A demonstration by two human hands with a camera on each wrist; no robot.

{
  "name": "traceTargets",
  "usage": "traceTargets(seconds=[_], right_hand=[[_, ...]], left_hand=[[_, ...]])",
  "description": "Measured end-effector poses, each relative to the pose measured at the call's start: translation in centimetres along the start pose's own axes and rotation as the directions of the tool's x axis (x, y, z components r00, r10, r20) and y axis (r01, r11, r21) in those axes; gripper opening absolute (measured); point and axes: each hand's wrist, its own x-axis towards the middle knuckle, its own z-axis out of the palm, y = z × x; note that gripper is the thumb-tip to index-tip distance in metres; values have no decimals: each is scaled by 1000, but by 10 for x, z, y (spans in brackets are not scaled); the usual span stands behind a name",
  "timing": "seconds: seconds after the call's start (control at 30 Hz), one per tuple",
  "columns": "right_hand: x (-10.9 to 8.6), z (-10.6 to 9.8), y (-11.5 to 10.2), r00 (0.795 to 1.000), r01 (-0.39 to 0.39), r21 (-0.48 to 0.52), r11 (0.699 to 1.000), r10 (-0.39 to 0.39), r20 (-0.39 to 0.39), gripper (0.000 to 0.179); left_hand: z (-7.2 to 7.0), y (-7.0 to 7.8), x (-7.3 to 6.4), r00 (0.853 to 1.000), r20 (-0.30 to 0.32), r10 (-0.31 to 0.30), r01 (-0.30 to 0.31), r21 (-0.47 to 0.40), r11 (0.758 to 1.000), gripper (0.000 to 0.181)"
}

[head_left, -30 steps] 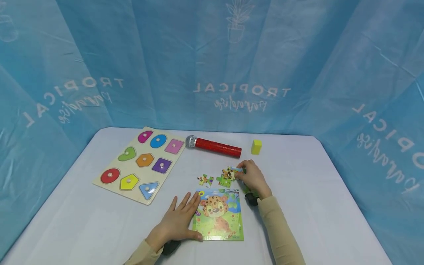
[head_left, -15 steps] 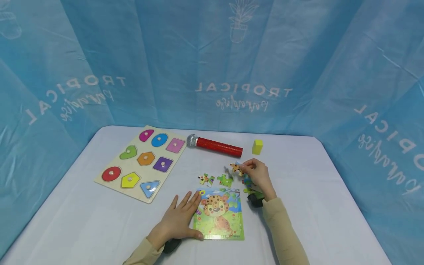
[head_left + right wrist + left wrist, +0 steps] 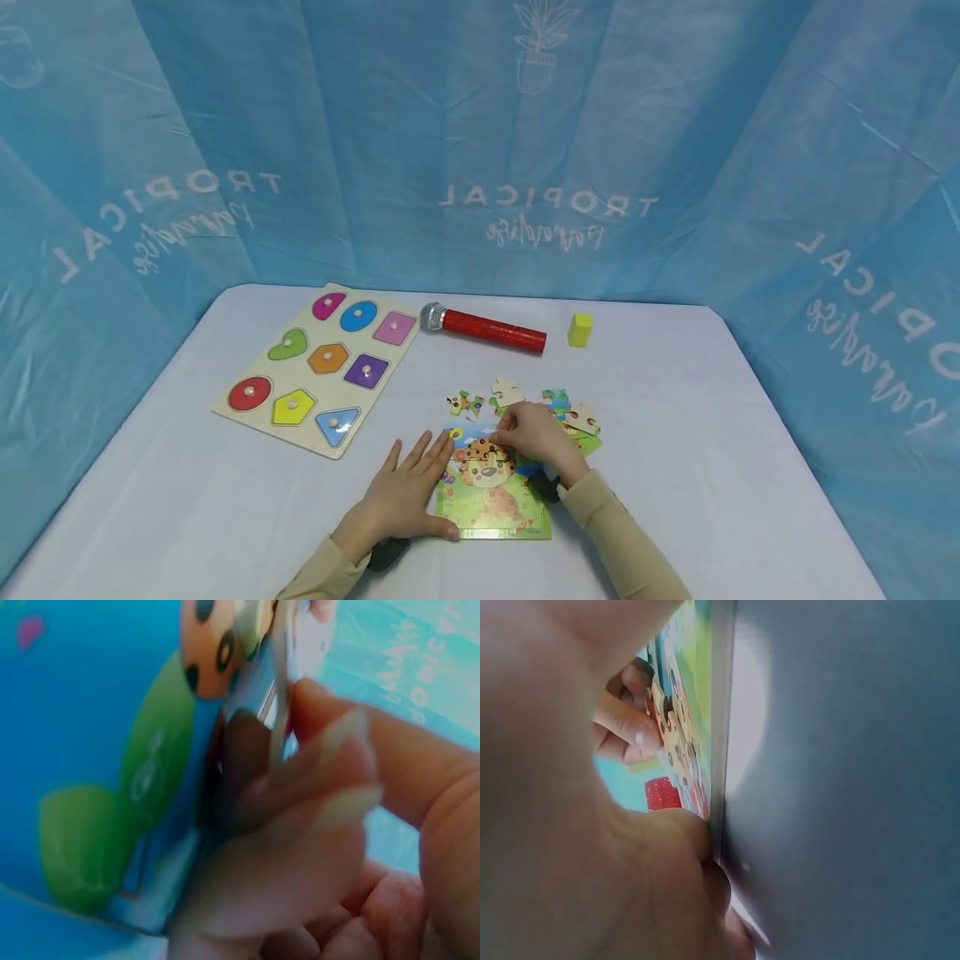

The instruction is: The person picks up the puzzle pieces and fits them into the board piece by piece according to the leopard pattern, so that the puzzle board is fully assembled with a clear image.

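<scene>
A square puzzle board point(image 3: 495, 521) printed with a cartoon leopard lies flat on the white table. My left hand point(image 3: 401, 498) rests on its left edge, fingers spread and straight, thumb at the lower left corner. Over the upper part of the board, my right hand point(image 3: 536, 435) pinches a spotted jigsaw piece point(image 3: 480, 450) between thumb and fingers. In the left wrist view that piece point(image 3: 671, 739) stands close to the board's surface; whether it touches is unclear. Loose jigsaw pieces point(image 3: 465, 405) lie beyond the board, some pale side up, partly hidden behind the right hand.
To the left lies a wooden shape board point(image 3: 307, 387) with several coloured knobbed shapes. A red toy microphone point(image 3: 491, 328) lies at the back, and a yellow block point(image 3: 580, 330) stands right of it. Blue printed cloth point(image 3: 480, 150) hangs behind the table.
My right hand has lifted the spotted jigsaw piece from among the loose ones and brought it left and toward me, over the board's top. My left hand has stayed in place.
</scene>
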Motion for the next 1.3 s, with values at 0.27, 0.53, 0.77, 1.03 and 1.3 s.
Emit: traceTargets(seconds=[0.27, 0.53, 0.77, 1.03, 1.3], right_hand=[[1, 13, -13, 992, -25, -51, 998, 19, -126, 30], [10, 1, 10, 999, -9, 99, 995, 13, -44, 18], [12, -34, 37, 958, -161, 14, 987, 159, -239, 30], [1, -60, 59, 963, -234, -45, 971, 225, -149, 61], [-8, -72, 70, 967, -234, -74, 969, 224, -125, 50]], left_hand=[[-1, -3, -4, 1000, 2, -19, 19, -8, 1000, 119], [2, -1, -1, 1000, -4, -6, 6, -15, 1000, 120], [1, 0, 0, 1000, 4, -12, 12, -14, 1000, 121], [0, 0, 1, 1000, 0, -3, 3, -25, 1000, 120], [0, 3, 1, 1000, 6, -10, 10, -30, 999, 120]])
